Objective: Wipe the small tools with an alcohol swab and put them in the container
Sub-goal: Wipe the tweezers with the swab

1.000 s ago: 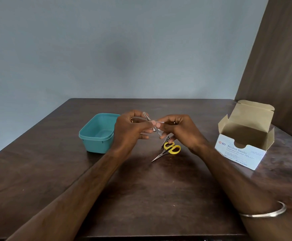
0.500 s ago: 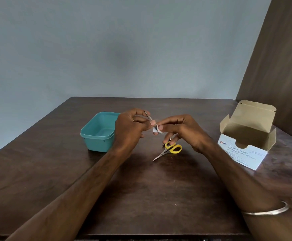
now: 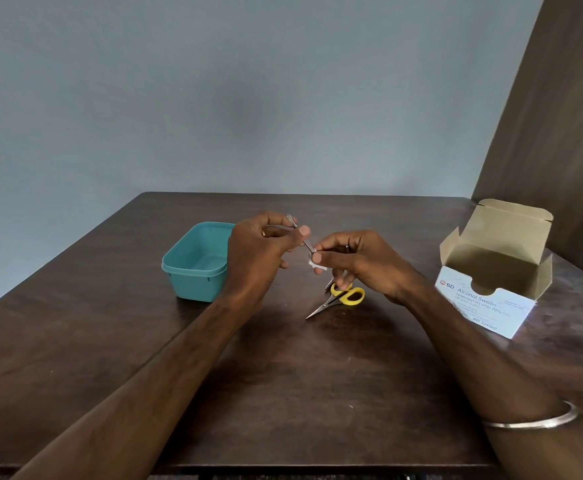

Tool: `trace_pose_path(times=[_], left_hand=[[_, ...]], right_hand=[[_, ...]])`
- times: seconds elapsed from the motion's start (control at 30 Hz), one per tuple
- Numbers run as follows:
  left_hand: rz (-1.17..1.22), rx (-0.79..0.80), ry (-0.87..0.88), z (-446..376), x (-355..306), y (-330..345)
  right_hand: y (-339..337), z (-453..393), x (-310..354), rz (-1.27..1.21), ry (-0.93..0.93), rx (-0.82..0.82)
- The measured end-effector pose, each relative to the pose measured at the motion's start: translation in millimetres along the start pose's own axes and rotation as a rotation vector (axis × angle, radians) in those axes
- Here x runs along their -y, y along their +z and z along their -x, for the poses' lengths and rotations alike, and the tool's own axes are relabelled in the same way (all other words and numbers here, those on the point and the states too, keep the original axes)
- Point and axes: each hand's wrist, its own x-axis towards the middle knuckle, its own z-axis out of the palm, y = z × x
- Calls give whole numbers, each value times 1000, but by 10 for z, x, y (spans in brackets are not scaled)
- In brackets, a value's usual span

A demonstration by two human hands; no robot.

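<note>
left hand (image 3: 259,258) grips tweezers (image 3: 300,233) | right hand (image 3: 363,265) pinches swab (image 3: 316,266) | box (image 3: 484,303) "BD Alcohol Swabs"

Dark wood table (image 3: 283,375), grey-blue wall (image 3: 248,98) behind, brown panel (image 3: 560,133) at right, silver bangle (image 3: 532,422) on wrist.

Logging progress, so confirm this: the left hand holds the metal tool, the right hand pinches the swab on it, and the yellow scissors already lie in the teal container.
Wrong on the scissors. The head view shows the yellow scissors lying on the table, beside the teal container, not in it. The left hand does hold the metal tool, and the right hand pinches the swab.
</note>
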Motion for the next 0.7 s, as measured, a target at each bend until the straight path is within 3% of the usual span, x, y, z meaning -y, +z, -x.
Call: trace_pose_path(times=[0.37, 0.7], left_hand=[[127, -52, -8, -6, -23, -5], [-179, 175, 53, 53, 71, 48]], right_hand=[[-95, -33, -33, -79, -49, -98], [-80, -39, -23, -363, -99, -304]])
